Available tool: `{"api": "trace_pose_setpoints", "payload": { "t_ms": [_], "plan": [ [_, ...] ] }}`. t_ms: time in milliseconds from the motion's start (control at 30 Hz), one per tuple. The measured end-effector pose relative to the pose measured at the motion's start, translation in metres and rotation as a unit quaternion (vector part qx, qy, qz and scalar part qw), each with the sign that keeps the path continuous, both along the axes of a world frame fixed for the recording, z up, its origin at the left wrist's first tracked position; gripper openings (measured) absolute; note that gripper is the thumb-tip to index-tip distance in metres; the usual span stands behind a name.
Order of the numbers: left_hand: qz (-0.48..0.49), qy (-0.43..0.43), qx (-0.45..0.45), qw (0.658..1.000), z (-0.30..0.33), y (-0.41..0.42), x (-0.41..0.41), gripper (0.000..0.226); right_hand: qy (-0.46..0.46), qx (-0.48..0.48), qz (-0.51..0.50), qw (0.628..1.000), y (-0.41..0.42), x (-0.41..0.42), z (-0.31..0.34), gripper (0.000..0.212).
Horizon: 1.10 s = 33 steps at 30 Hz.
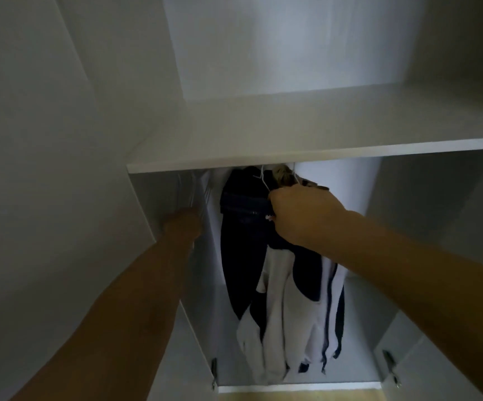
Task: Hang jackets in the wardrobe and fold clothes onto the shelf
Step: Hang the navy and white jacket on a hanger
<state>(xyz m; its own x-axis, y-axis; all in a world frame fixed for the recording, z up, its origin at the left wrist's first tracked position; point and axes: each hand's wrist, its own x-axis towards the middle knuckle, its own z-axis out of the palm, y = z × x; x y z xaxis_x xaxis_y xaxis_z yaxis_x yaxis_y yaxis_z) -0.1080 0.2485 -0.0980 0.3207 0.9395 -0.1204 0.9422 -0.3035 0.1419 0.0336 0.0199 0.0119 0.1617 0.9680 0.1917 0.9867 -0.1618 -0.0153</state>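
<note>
At nine o'clock, left hand (pixel 183 222) pressed on wardrobe panel (pixel 159 204) — finger state indiscernible, likely bracing. Centre: navy jacket (pixel 240 241) hanging under shelf (pixel 292 160). At one o'clock, right hand (pixel 298 215) curled round white hanger (pixel 264 180) — seemingly hooking navy-and-white jacket (pixel 289 319).

Both forearms are bare, with no sleeves, watch or rings in view; the left hand (pixel 183 224) and right hand (pixel 301 215) are ungloved.

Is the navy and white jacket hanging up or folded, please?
Hanging: the jacket droops full length below the shelf, on a white hanger that the right hand grips. The rail is hidden.
</note>
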Motion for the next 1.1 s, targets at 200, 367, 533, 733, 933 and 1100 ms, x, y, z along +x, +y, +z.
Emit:
{"api": "trace_pose_setpoints", "payload": {
  "t_ms": [200,367,533,733,933,1100],
  "plan": [
    [0.02,-0.015,-0.062,0.998,-0.041,0.074,0.022,0.035,-0.014,-0.041,-0.005,0.999,0.063,0.009,-0.02,0.039],
    [0.022,0.012,0.031,0.999,-0.033,0.078,0.025,0.03,0.026,-0.072,-0.006,0.997,0.089,0.017,-0.033,0.034],
    [0.047,-0.109,0.056,0.991,-0.021,0.066,0.03,0.028,0.098,-0.092,-0.022,0.991,0.088,0.034,-0.044,0.036],
    [0.046,-0.237,0.093,0.966,-0.012,-0.007,0.021,0.031,0.241,-0.073,-0.075,0.965,0.059,0.051,-0.054,0.026],
    [0.025,-0.23,0.037,0.972,0.006,-0.131,-0.003,0.036,0.405,-0.051,-0.075,0.91,0.005,0.075,-0.051,0.026],
    [-0.028,-0.093,0.068,0.993,0.04,-0.241,-0.034,0.014,0.136,-0.045,0.015,0.99,-0.042,0.11,-0.046,0.011]
  ]
}}
